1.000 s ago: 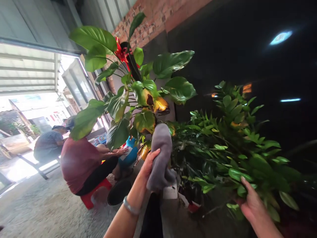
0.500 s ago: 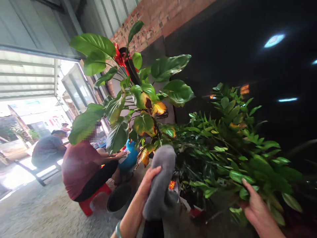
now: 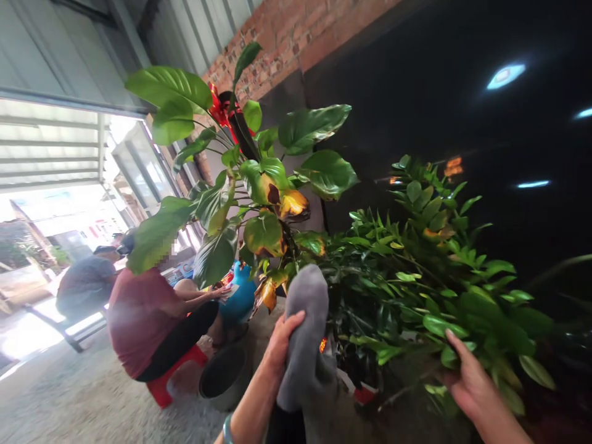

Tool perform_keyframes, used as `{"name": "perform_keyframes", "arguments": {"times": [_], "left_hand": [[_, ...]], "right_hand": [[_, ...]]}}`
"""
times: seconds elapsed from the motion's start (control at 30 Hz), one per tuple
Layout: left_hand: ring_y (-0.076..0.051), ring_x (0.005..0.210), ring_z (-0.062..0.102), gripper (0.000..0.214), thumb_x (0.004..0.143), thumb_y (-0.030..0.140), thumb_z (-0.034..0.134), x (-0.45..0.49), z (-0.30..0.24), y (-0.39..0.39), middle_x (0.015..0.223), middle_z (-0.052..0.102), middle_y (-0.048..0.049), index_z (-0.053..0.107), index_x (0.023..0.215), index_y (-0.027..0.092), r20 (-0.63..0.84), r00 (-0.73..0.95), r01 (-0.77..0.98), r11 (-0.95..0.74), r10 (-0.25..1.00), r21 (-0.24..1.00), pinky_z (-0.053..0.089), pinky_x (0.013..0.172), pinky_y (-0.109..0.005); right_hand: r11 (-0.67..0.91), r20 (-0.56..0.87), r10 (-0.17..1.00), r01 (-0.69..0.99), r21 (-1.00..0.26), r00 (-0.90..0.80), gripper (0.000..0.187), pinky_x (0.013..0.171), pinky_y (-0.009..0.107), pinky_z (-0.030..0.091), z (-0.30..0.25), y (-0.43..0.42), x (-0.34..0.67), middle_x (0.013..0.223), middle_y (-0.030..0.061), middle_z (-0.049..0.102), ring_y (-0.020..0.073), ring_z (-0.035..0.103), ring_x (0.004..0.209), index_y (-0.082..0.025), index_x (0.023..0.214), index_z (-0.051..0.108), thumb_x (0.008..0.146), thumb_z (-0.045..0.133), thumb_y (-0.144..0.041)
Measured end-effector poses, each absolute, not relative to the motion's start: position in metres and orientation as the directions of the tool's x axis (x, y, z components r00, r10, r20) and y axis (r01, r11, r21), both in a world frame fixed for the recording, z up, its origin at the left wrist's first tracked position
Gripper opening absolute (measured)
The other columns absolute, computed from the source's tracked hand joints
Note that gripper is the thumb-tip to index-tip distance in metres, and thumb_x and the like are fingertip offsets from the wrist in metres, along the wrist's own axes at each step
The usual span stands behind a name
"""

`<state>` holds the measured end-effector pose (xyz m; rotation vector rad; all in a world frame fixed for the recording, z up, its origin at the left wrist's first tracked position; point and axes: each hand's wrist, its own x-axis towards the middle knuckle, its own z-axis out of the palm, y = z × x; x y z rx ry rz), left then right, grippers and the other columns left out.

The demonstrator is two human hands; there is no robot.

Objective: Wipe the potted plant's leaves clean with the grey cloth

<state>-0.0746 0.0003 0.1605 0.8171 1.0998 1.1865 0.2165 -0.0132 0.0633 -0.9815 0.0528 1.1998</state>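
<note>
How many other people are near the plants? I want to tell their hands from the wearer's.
2: a person in a maroon shirt seated left of the big-leaved plant, and a person in grey behind them. Leaves may hide others.
</note>
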Motion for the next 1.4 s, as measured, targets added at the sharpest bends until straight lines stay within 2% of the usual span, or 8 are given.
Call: {"name": "perform_keyframes", "arguments": {"times": [0.13, 0.37, 0.63, 0.83, 0.93, 1.1, 1.3, 1.4], "left_hand": [[-0.016, 0.052, 0.064, 0.024, 0.070, 0.032, 0.073, -0.064, 0.167, 0.015, 0.059, 0.069, -0.0018, 0.067, 0.085, 0.015, -0.282, -0.023, -0.331, 0.259, 0.959, 0.907, 0.050, 0.051, -0.024], [-0.018, 0.058, 0.065, 0.046, 0.047, 0.034, 0.083, -0.042, 0.131, -0.028, 0.066, 0.072, -0.0066, 0.073, 0.084, 0.009, -0.277, 0.387, -0.151, 0.357, 0.880, 0.922, 0.050, 0.055, -0.025], [-0.014, 0.052, 0.057, 0.041, 0.051, 0.039, 0.079, -0.021, 0.189, 0.033, 0.058, 0.066, 0.0009, 0.067, 0.082, 0.015, -0.095, 0.088, -0.177, 0.109, 0.992, 0.978, 0.046, 0.053, -0.025], [-0.013, 0.055, 0.056, 0.034, 0.048, 0.033, 0.078, -0.016, 0.156, 0.003, 0.064, 0.066, 0.0008, 0.070, 0.076, 0.015, -0.261, 0.426, 0.168, 0.207, 0.866, 0.964, 0.043, 0.055, -0.024], [-0.014, 0.056, 0.058, 0.042, 0.047, 0.036, 0.079, -0.013, 0.181, 0.003, 0.069, 0.069, -0.0005, 0.071, 0.082, 0.015, -0.214, 0.488, 0.120, 0.178, 0.846, 0.977, 0.045, 0.056, -0.025], [-0.013, 0.055, 0.053, 0.043, 0.049, 0.043, 0.077, 0.010, 0.208, 0.040, 0.064, 0.065, 0.0010, 0.068, 0.082, 0.016, 0.019, 0.261, -0.064, -0.002, 0.965, 0.998, 0.042, 0.056, -0.025], [-0.016, 0.061, 0.056, 0.034, 0.044, 0.034, 0.075, 0.008, 0.168, 0.011, 0.065, 0.065, -0.0004, 0.070, 0.073, 0.016, -0.360, 0.422, 0.264, 0.267, 0.832, 0.927, 0.043, 0.061, -0.028], [-0.017, 0.063, 0.058, 0.037, 0.049, 0.033, 0.075, -0.003, 0.187, -0.001, 0.072, 0.068, -0.0018, 0.072, 0.082, 0.015, -0.366, 0.528, 0.315, 0.223, 0.766, 0.922, 0.044, 0.063, -0.029]], "right_hand": [[0.055, -0.494, 0.772, -0.817, -0.574, 0.399, 0.029, 0.064, 0.043, 0.057, 0.068, -0.014, 0.214, 0.062, -0.0047, 0.071, 0.0245, 0.067, 0.061, -0.025, 0.078, 0.065, 0.051, 0.076, -0.028], [0.048, -0.500, 0.766, -0.811, -0.583, 0.405, 0.031, 0.043, 0.031, 0.051, 0.064, -0.013, 0.215, 0.059, -0.0038, 0.071, 0.0211, 0.065, 0.051, -0.023, 0.078, 0.065, 0.050, 0.077, -0.025], [0.052, -0.482, 0.805, -0.850, -0.524, 0.346, 0.023, 0.043, 0.027, 0.054, 0.071, -0.013, 0.210, 0.060, -0.0028, 0.072, 0.0176, 0.065, 0.049, -0.022, 0.077, 0.064, 0.056, 0.073, -0.020], [-0.018, -0.481, 0.800, -0.786, -0.618, 0.360, 0.032, 0.039, 0.024, 0.048, 0.057, -0.013, 0.212, 0.060, -0.0017, 0.071, 0.0169, 0.063, 0.048, -0.021, 0.078, 0.064, 0.050, 0.079, -0.027], [-0.042, -0.485, 0.795, -0.765, -0.642, 0.363, 0.037, 0.039, 0.028, 0.048, 0.054, -0.012, 0.213, 0.059, -0.0014, 0.071, 0.0193, 0.063, 0.047, -0.021, 0.079, 0.064, 0.047, 0.080, -0.032], [0.026, -0.476, 0.784, -0.788, -0.616, 0.398, 0.039, 0.043, 0.031, 0.050, 0.062, -0.011, 0.209, 0.057, -0.0045, 0.070, 0.0196, 0.061, 0.046, -0.024, 0.078, 0.062, 0.045, 0.080, -0.034], [0.010, -0.457, 0.788, -0.751, -0.661, 0.413, 0.039, 0.044, 0.030, 0.046, 0.052, -0.011, 0.215, 0.058, -0.0018, 0.069, 0.0203, 0.062, 0.049, -0.021, 0.077, 0.065, 0.046, 0.081, -0.038], [-0.036, -0.467, 0.791, -0.732, -0.680, 0.395, 0.036, 0.042, 0.031, 0.046, 0.050, -0.013, 0.219, 0.056, -0.0009, 0.068, 0.0201, 0.060, 0.045, -0.020, 0.076, 0.064, 0.049, 0.081, -0.038]]}}
